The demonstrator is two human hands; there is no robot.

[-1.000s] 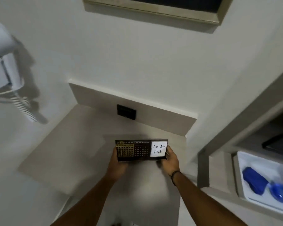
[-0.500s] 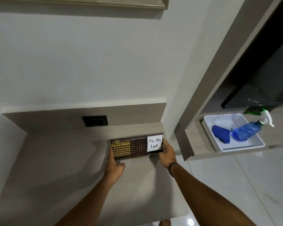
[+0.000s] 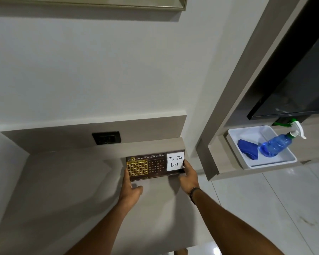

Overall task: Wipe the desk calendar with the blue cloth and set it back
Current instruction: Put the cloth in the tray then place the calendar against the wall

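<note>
The desk calendar (image 3: 155, 165) is a dark brown board with a gold date grid on its left and a white "To Do List" note on its right. It stands near the back right corner of the beige desk (image 3: 63, 190). My left hand (image 3: 130, 188) grips its left end and my right hand (image 3: 189, 176) grips its right end. The blue cloth (image 3: 248, 149) lies crumpled in a white tray (image 3: 287, 159) on a lower shelf to the right, well away from both hands.
A blue spray bottle (image 3: 276, 144) lies in the same tray beside the cloth. A black wall socket (image 3: 106, 138) sits behind the desk. A grey partition (image 3: 234, 100) separates desk and shelf. A dark screen (image 3: 291, 92) hangs above the tray. Glossy floor tiles lie below right.
The view swung to the right and the hair dryer on the left wall left the frame, while the tray, cloth and bottle came fully into sight. Both hands kept hold of the calendar.
</note>
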